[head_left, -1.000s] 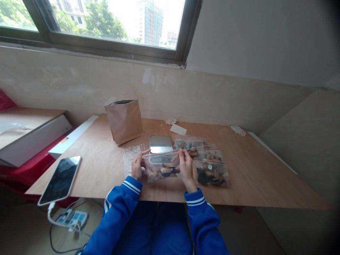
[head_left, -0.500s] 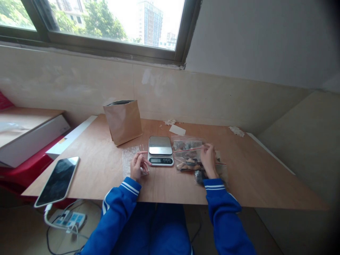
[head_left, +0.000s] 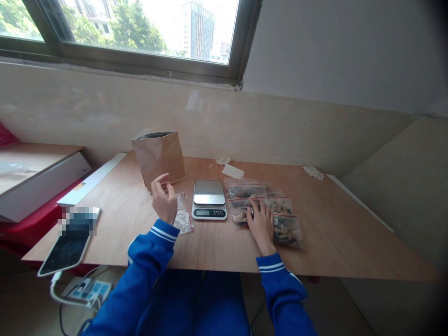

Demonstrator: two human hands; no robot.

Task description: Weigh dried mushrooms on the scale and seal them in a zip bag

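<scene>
My left hand is raised over the table in front of the brown paper bag, fingers partly curled and apart, with nothing seen in it. Below and to its right lies a clear zip bag, partly hidden by the hand. My right hand rests with fingers spread on a filled zip bag. Around it lie several more clear zip bags of dark and tan pieces, one at the lower right and one behind. Between my hands stands a digital kitchen scale with a bare metal plate.
A white card and crumpled white scraps lie near the wall, with another scrap at the back right. A phone on a charging cable overhangs the table's left front edge. A power strip sits below.
My left hand has lifted off the clear zip bag and moved left towards the paper bag. The right hand has moved left and lower, its fingers changing from a pinch to spread flat.
</scene>
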